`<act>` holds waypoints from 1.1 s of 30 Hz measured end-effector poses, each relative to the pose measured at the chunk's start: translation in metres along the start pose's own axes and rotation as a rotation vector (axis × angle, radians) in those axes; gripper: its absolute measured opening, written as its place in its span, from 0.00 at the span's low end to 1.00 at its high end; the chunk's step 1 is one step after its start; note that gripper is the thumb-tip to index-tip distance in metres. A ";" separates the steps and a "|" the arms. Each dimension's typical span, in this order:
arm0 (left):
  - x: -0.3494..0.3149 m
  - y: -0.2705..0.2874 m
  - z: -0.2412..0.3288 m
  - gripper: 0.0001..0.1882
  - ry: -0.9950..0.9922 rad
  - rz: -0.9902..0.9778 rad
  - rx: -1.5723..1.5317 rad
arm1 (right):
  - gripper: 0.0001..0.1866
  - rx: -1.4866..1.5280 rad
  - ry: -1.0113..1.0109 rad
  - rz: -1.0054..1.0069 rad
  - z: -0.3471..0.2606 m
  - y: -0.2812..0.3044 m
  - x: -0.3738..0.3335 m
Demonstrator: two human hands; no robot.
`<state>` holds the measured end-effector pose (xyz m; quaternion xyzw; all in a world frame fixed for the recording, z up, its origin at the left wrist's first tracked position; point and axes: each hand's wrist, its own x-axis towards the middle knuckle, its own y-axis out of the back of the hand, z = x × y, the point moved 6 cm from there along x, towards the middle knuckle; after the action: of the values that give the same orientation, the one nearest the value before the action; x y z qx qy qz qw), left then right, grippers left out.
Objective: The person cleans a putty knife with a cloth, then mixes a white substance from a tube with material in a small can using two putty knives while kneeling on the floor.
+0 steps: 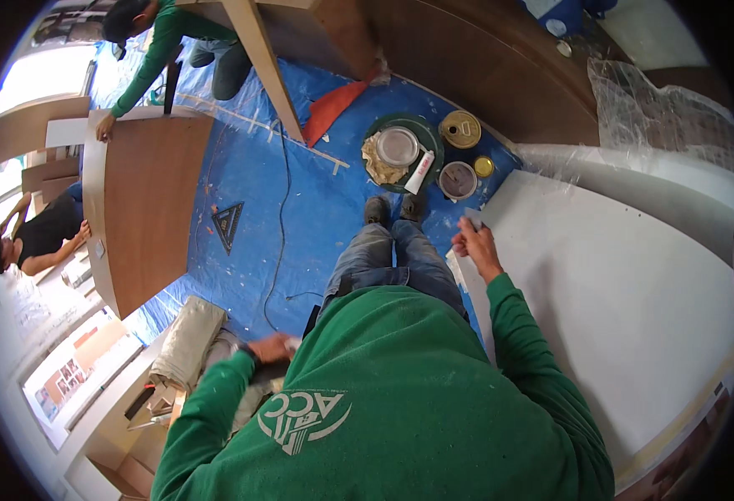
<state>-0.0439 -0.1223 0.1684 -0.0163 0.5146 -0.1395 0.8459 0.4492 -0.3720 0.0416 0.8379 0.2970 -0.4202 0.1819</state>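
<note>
My right hand (478, 249) is closed on a small flat grey scraper-like piece (473, 219), just over the edge of a large white panel (601, 275). Beside my left hip is my left hand (273, 347), smeared by motion, with its fingers drawn together at a small whitish thing (293, 343) that I cannot make out. Past my shoes, a dark green round tray (436, 144) bears a lidded tub (398, 146), a crumpled tan cloth (377, 167) and a white tube (419, 172). Next to it stand a gold tin (460, 129), a round tub (458, 180) and a small yellow-lidded tin (484, 166).
Blue sheeting (317, 225) covers the floor, with a black cable (283, 217) and a black triangular square (227, 225) on it. Two people hold a curved wooden panel (149, 200) at left. A rolled beige cloth (187, 338) lies near my left arm.
</note>
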 end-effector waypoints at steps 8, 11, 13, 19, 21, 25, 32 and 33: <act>-0.002 -0.153 -0.046 0.18 0.184 0.184 -0.443 | 0.23 -0.050 -0.091 -0.012 0.035 0.028 0.006; 0.012 -0.164 -0.041 0.18 0.171 0.237 -0.472 | 0.23 -0.092 -0.088 -0.044 0.026 0.020 0.013; 0.015 -0.168 -0.042 0.18 0.165 0.258 -0.484 | 0.22 -0.115 -0.084 -0.061 0.018 0.012 0.017; 0.018 -0.178 -0.048 0.18 0.149 0.295 -0.518 | 0.21 -0.158 -0.038 -0.063 -0.001 0.009 0.021; 0.022 -0.179 -0.049 0.18 0.143 0.304 -0.521 | 0.20 -0.171 -0.054 -0.071 0.001 0.011 0.020; 0.030 -0.175 -0.049 0.18 0.127 0.314 -0.514 | 0.20 -0.233 -0.100 -0.082 0.023 0.024 0.026; 0.034 -0.168 -0.054 0.18 0.114 0.346 -0.504 | 0.21 -0.210 -0.080 -0.014 0.023 0.018 0.014; 0.033 -0.167 -0.054 0.18 0.115 0.353 -0.499 | 0.21 -0.205 -0.084 -0.010 0.023 0.019 0.015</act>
<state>-0.1134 -0.2852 0.1434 -0.1260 0.5747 0.1398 0.7964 0.4549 -0.3933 0.0171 0.7951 0.3346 -0.4234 0.2768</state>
